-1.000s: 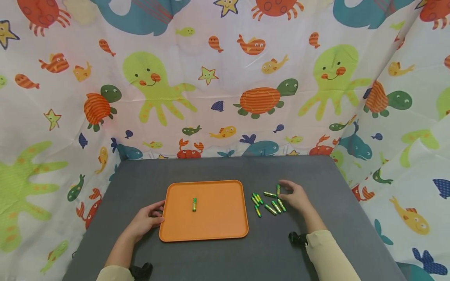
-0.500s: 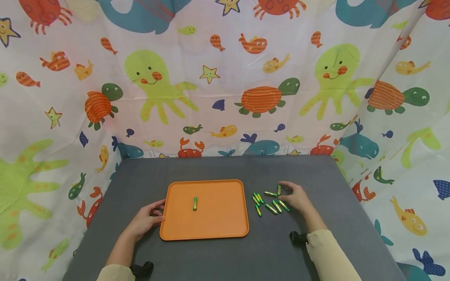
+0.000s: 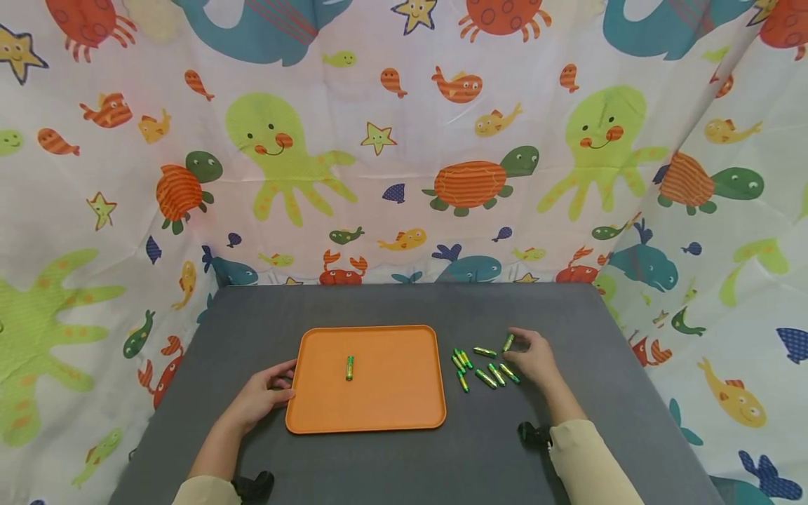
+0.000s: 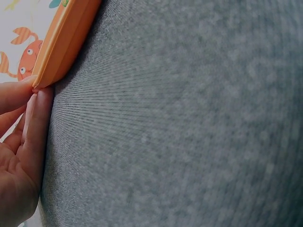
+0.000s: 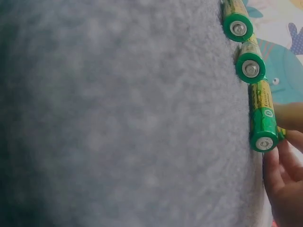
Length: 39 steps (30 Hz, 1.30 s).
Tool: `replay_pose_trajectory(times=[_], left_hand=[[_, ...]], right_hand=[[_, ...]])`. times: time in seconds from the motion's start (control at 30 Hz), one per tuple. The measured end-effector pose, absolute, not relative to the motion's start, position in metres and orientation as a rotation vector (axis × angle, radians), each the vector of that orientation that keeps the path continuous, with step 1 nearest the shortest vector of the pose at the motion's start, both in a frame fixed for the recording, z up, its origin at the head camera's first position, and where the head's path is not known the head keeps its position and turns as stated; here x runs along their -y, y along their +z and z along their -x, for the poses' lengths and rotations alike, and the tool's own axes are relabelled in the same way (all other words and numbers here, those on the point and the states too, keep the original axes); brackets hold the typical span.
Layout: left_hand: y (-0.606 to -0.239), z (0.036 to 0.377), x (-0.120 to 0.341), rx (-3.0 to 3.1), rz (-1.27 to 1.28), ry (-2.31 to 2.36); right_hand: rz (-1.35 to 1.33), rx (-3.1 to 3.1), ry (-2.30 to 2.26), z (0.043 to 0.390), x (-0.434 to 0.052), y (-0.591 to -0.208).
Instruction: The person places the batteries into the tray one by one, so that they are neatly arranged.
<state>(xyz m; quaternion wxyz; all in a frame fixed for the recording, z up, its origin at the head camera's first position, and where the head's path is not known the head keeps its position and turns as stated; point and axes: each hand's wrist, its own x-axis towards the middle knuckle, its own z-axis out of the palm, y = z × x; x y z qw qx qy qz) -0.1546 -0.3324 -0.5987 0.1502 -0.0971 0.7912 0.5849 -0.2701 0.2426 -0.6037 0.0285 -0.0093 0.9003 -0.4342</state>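
An orange tray [image 3: 398, 379] lies on the grey table, one green-and-gold battery [image 3: 350, 368] standing out near its middle. My left hand [image 3: 268, 389] is at the tray's left edge; in the left wrist view its thumb and fingers [image 4: 35, 120] pinch the tray's rim [image 4: 71, 42]. To the right of the tray, my right hand [image 3: 535, 356] holds a battery [image 3: 508, 342] between thumb and fingers. In the right wrist view this battery [image 5: 281, 133] is mostly hidden behind a nearer battery [image 5: 262, 113].
Several more batteries [image 3: 486, 379] lie loosely between the tray and my right hand. One battery [image 3: 485, 351] lies crosswise at the back. A curtain [image 3: 404, 210] printed with sea animals hangs behind and around the grey table [image 3: 379, 470].
My right hand has shifted slightly right with its battery, which now leans where it pointed straight away before. The left hand and the tray stay in place.
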Motion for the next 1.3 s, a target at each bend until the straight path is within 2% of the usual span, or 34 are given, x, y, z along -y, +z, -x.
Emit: replay_pose_trajectory(times=[0.17, 0.7, 1.3], left_hand=[[-0.6, 0.155, 0.332, -2.278, 0.286, 1.676], [-0.598, 0.154, 0.333, -2.24, 0.301, 1.704], [-0.6, 0.154, 0.332, -2.254, 0.293, 1.702]], right_hand=[[-0.005, -2.735, -1.562, 0.268, -0.242, -0.601], [0.009, -2.576, -1.816, 0.259, -0.225, -0.572], [0.118, -2.408, -1.876, 0.237, -0.188, -0.531]])
